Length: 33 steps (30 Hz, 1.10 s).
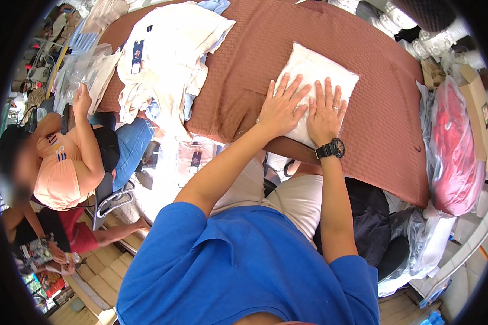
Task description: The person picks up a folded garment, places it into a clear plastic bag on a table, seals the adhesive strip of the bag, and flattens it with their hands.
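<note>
A folded white garment in a clear plastic bag [303, 60] lies flat on the brown cloth-covered table [244, 59]. My left hand [282, 108] rests on the bag's left side with its fingers spread. Beside it, my right hand [325, 114] presses flat on the bag, fingers stretched out and pointing away from me. A black watch is on my right wrist. To the left on the table is a loose pile of cream garments [173, 49], with a dark blue tag [137, 57] on top and some light blue cloth showing beneath.
At the left sits a co-worker in an orange shirt [65, 173], one hand raised beside clear plastic bags [87, 70]. Another person is lower left. A red bundle in plastic [453, 151] and a cardboard box [474, 108] stand past the table's right end. White rolls [434, 43] line the far right.
</note>
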### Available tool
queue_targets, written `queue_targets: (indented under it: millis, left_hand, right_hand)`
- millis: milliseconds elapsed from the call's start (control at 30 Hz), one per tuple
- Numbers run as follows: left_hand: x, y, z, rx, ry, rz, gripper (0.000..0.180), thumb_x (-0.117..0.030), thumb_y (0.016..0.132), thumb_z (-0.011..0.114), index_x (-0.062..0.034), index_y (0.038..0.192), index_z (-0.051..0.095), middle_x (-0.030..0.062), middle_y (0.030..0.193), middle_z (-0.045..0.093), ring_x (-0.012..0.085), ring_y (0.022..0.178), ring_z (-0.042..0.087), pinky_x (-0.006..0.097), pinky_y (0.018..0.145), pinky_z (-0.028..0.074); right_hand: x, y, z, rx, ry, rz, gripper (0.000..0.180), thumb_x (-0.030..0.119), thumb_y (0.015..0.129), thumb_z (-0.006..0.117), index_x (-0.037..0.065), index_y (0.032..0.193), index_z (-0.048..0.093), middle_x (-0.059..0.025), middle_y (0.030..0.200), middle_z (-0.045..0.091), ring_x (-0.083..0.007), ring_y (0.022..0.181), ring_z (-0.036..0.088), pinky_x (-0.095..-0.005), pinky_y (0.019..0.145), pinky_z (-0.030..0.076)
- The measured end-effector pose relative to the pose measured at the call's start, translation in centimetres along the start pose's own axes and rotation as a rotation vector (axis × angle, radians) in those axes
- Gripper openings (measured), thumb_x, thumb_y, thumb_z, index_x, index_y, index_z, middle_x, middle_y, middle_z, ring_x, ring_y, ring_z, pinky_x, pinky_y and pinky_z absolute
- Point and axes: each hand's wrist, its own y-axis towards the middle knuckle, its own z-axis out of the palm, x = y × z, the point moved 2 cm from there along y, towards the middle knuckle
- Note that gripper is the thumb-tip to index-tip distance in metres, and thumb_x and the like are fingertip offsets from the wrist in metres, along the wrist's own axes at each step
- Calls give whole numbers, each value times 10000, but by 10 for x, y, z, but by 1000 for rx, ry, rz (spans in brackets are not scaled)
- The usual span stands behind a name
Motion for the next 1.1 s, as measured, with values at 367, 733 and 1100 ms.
queue_targets:
  millis: [367, 733, 1100]
  left_hand:
    - [3, 1, 6, 5, 33, -5, 572, -394, 1026, 511, -240, 1571, 429, 78, 1680, 323, 374, 1564, 228, 653, 1221, 189]
    - [4, 1, 9, 26, 69, -4, 571, -414, 1027, 500, -257, 1571, 427, 71, 1685, 317, 368, 1561, 239, 646, 1222, 189]
    - [4, 3, 9, 44, 68, -12, 577, -415, 1024, 500, -247, 1571, 428, 77, 1683, 324, 385, 1553, 255, 647, 1219, 196]
  right_hand:
    - [-1, 0, 1, -19, 18, -2, 513, 354, 1078, 425, 230, 1576, 431, -50, 1694, 295, -346, 1569, 219, -615, 1243, 189]
    - [-2, -1, 7, -40, 58, 3, 511, 336, 1054, 469, 208, 1548, 472, -57, 1680, 325, -343, 1559, 241, -618, 1240, 185]
    - [-2, 0, 9, -52, 86, 18, 497, 330, 1048, 486, 196, 1526, 498, -68, 1665, 352, -347, 1547, 266, -614, 1237, 190]
